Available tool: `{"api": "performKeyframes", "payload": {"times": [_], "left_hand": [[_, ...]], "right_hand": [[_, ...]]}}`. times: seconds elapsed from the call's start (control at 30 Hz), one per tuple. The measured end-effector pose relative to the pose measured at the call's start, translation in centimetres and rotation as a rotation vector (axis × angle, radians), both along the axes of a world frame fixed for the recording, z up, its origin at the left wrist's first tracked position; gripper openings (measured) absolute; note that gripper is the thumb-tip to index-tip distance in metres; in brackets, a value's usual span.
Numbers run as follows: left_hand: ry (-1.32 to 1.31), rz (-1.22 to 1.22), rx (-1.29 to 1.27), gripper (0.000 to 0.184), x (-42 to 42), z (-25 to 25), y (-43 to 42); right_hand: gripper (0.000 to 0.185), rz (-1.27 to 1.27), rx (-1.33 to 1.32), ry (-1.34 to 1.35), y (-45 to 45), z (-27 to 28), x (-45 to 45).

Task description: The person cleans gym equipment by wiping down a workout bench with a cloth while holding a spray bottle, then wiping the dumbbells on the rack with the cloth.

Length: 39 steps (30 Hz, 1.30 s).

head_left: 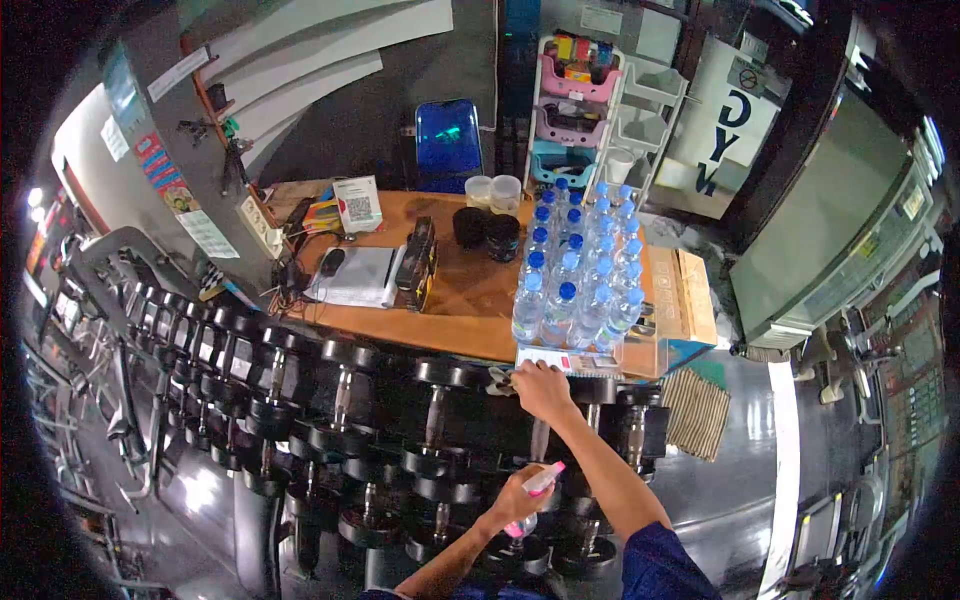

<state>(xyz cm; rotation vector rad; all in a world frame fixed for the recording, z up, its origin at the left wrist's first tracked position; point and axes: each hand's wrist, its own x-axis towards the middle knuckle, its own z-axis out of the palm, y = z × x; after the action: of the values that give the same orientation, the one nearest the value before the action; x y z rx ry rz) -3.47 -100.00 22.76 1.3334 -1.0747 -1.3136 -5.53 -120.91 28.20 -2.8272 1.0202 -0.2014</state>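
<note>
While your left hand (518, 497) is gripping a pink-trimmed spray bottle (546, 479) above the dumbbells (436, 422), your right hand (543, 390) is curling its fingers at the desk's front edge, apparently pinching a pale cloth (499, 381). Capped water bottles (567, 305) are standing in rows on the wooden desk (470, 333), just beyond.

In front of the desk (470, 328), the spray bottle (544, 480) is partly hidden by the left hand (512, 500); the pale item (500, 381) at the right hand (542, 389) is too blurred to identify. The right sleeve (666, 563) is cut off below.
</note>
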Motion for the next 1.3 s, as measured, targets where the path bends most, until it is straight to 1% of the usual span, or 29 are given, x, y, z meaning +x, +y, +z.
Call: {"api": "performKeyframes", "payload": {"times": [0.07,0.1,0.17,0.2,0.27,0.3,0.4,0.43,0.47,0.53,0.6,0.63,0.7,0.73,0.77,0.8,0.83,0.9,1.0,1.03,1.1,1.13,1.17,1.27,1.3], "left_hand": [[-0.065,-0.014,-0.066,0.034,-0.2,-0.6,-0.2],[-0.110,-0.012,-0.119,0.034,-0.2,-0.7,-0.3],[-0.031,-0.030,0.022,0.035,0.1,0.1,-0.3],[0.006,-0.042,0.092,0.035,0.3,0.4,-0.3],[-0.044,-0.043,-0.005,0.038,1.0,0.2,-0.1],[-0.068,-0.044,-0.053,0.039,1.1,0.0,0.0],[0.139,-0.099,0.069,0.041,1.1,-1.8,0.1],[0.155,-0.110,0.062,0.041,1.3,-1.6,0.1],[0.172,-0.121,0.054,0.040,1.3,-1.3,0.0],[0.222,-0.117,0.053,0.036,1.2,-0.8,0.2],[0.284,-0.081,0.060,0.030,1.0,-0.4,0.3],[0.323,-0.073,0.041,0.030,0.8,-0.7,0.4],[0.399,-0.061,0.002,0.031,0.7,-1.6,0.4],[0.351,-0.064,0.009,0.032,0.8,-1.4,0.3],[0.304,-0.065,0.017,0.032,1.0,-1.3,0.3],[0.257,-0.067,0.025,0.033,1.1,-1.0,0.2],[0.168,-0.058,-0.022,0.034,1.3,-0.6,0.1],[-0.010,-0.046,-0.116,0.037,1.4,0.1,-0.1],[-0.120,-0.050,-0.193,0.039,1.4,-1.1,0.1],[-0.081,-0.046,-0.193,0.044,1.4,-0.9,0.1],[-0.005,-0.041,-0.187,0.052,1.4,-0.6,0.2],[-0.029,-0.036,-0.189,0.053,1.5,-0.6,0.1],[-0.054,-0.031,-0.187,0.053,1.5,-0.4,0.2],[-0.102,-0.078,-0.187,0.054,1.6,-1.8,0.1],[-0.113,-0.105,-0.187,0.054,1.8,-1.9,0.0]], "right_hand": [[0.021,0.014,-0.118,-0.280,1.5,0.1,-2.3],[0.025,-0.006,-0.149,-0.325,2.3,0.4,-3.4],[0.033,-0.045,-0.207,-0.417,4.0,0.8,-5.3],[0.037,-0.077,-0.203,-0.409,4.8,0.1,-6.2],[0.045,-0.142,-0.195,-0.391,6.3,-1.2,-7.6],[0.042,-0.194,-0.107,-0.400,6.9,-0.8,-7.6],[0.041,-0.282,0.057,-0.603,5.7,1.5,-6.9],[0.038,-0.328,0.118,-0.586,5.2,4.8,-6.1],[0.038,-0.358,0.034,-0.630,3.8,3.7,-5.4],[0.035,-0.347,0.005,-0.549,1.5,3.6,-4.0],[0.036,-0.271,0.135,-0.244,-0.3,1.0,-3.3],[0.036,-0.232,0.197,-0.092,-0.7,0.6,-3.1],[0.036,-0.206,0.053,-0.226,0.5,-0.4,-3.6],[0.036,-0.192,-0.018,-0.290,1.4,0.3,-3.7],[0.036,-0.235,-0.007,-0.296,2.5,1.1,-4.2],[0.036,-0.219,-0.013,-0.351,3.3,1.4,-4.7],[0.036,-0.203,-0.020,-0.406,4.4,1.3,-5.6],[0.039,-0.173,-0.041,-0.466,6.2,0.0,-7.4],[0.041,-0.166,0.080,-0.435,7.7,-2.2,-8.8],[0.044,-0.102,0.099,-0.379,7.8,-3.0,-8.9],[0.044,-0.115,0.116,-0.383,8.4,-3.6,-8.8],[0.045,-0.117,0.123,-0.389,8.5,-3.3,-8.5],[0.045,-0.124,0.232,-0.435,8.6,-2.8,-8.9],[0.039,-0.090,0.411,-0.511,8.5,-1.8,-10.0],[0.042,-0.078,0.512,-0.536,8.4,-1.4,-10.7]]}}
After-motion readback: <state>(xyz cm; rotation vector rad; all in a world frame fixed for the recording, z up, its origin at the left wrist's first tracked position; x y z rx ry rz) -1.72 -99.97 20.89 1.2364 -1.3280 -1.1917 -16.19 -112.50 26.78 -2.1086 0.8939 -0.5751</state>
